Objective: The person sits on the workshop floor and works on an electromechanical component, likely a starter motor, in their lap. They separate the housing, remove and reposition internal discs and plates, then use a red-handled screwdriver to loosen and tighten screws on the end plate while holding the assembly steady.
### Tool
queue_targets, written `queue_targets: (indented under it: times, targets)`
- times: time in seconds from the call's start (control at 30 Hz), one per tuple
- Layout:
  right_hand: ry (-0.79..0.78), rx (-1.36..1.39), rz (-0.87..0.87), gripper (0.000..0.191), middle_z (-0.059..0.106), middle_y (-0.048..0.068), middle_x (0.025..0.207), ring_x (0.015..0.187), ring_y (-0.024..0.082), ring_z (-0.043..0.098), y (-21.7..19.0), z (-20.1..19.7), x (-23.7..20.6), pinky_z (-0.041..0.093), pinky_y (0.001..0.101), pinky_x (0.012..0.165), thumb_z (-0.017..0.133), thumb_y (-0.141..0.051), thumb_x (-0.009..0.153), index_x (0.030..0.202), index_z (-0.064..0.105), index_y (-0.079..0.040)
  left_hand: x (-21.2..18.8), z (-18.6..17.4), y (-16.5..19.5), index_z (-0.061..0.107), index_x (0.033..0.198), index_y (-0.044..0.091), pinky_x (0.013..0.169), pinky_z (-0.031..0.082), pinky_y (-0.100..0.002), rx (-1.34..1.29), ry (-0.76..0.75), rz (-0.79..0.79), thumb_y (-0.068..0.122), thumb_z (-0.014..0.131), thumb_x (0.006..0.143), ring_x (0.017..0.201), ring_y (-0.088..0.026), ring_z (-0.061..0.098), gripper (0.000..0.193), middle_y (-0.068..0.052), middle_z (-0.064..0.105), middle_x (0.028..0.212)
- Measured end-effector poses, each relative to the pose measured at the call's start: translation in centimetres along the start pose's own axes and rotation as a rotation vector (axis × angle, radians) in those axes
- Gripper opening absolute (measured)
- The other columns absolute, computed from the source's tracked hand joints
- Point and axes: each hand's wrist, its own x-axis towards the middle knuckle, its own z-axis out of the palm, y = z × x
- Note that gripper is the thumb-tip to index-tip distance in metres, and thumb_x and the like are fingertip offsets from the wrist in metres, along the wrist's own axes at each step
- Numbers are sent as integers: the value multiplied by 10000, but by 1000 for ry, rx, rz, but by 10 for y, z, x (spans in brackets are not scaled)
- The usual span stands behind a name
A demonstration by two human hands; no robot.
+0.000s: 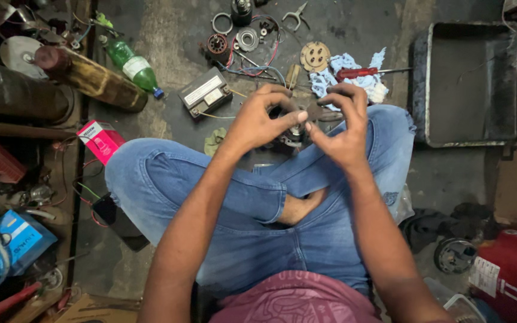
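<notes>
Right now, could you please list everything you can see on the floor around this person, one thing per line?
Metal tray: one, dark grey, far right.
Screwdriver: one, red handle, on the blue-white rag.
Plastic bottle: one, green, lying upper left.
Small battery: one, dark grey, ahead of the left knee.
Small box: one, pink, by the left knee.
Perforated disc: one, tan, near the rag.
Pliers: one, metal, top centre.
Round motor part: one, dark, between both hands.
Left hand: fingers curled over the part.
Right hand: fingers on the part.
</notes>
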Motion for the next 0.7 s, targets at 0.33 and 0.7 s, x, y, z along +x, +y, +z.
queue_targets:
  times: [0.33, 0.7]
  targets:
    - [-313, 243, 173, 495, 681, 41, 1121, 1025, 127, 660, 29, -36, 85, 541, 286, 899, 860, -142, 787, 1220, 647, -33, 4, -2, 6, 723, 1050, 48, 915, 519, -298, -328, 148, -230, 230, 786, 884, 1001, -146, 652, 254, -60, 702, 1097]
    - [-706, 501, 186, 519, 657, 32, 1180, 1065, 117, 633, 40, 6, 109, 542, 286, 955, 840, -120, 800, 1266, 635, -19, 7, 6, -31, 604, 890, 25, 700, 438, -238, -616, 115, -306, 135, 736, 977, 803, -46, 524, 192, 53, 576, 838]
